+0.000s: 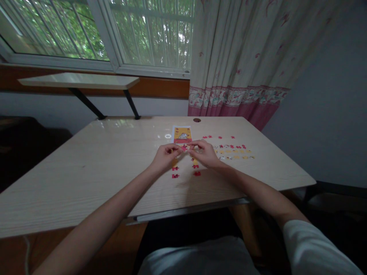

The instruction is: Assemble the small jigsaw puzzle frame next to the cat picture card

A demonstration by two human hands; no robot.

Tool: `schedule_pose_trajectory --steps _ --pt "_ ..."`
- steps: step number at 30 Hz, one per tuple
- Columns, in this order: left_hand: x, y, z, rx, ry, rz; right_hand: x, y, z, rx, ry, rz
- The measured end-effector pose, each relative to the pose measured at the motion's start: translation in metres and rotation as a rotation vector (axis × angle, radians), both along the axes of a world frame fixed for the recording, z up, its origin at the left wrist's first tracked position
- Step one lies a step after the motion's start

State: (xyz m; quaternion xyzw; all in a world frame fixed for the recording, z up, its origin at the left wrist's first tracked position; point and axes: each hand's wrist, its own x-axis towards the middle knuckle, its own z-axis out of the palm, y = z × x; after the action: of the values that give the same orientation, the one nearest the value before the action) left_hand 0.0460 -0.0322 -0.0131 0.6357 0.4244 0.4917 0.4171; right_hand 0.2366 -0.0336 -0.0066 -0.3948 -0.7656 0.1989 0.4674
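Both hands meet over the middle of the desk, just in front of a picture card [182,133] with a spotted animal on yellow and red. Between their fingertips is a small red puzzle piece [185,147]. My left hand [165,156] pinches it from the left, and my right hand [205,152] pinches it from the right. Below the hands, red puzzle pieces [175,176] lie in a left column, with another column holding a red corner piece [197,173] on the right. Some pieces are hidden under the hands.
Several rows of loose puzzle pieces [236,151] in yellow, red and white spread right of my right hand. A raised shelf [83,81] stands on black legs at the desk's back left. The desk [109,172] has a round cable hole [197,120] near its back edge.
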Motion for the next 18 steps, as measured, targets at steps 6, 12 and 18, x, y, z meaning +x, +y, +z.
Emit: schedule_pose_trajectory --steps 6,12,18 --pt "0.0005 -0.0013 0.0034 0.024 0.054 -0.008 0.0008 -0.0004 0.0018 0.089 -0.09 0.0" --pt "-0.0011 0.0007 0.0004 0.04 0.07 -0.054 0.0041 0.0012 0.0035 0.132 -0.133 0.14" --pt "0.001 0.0003 -0.0006 0.002 0.01 -0.078 0.0049 0.003 0.0014 0.134 -0.177 0.115"
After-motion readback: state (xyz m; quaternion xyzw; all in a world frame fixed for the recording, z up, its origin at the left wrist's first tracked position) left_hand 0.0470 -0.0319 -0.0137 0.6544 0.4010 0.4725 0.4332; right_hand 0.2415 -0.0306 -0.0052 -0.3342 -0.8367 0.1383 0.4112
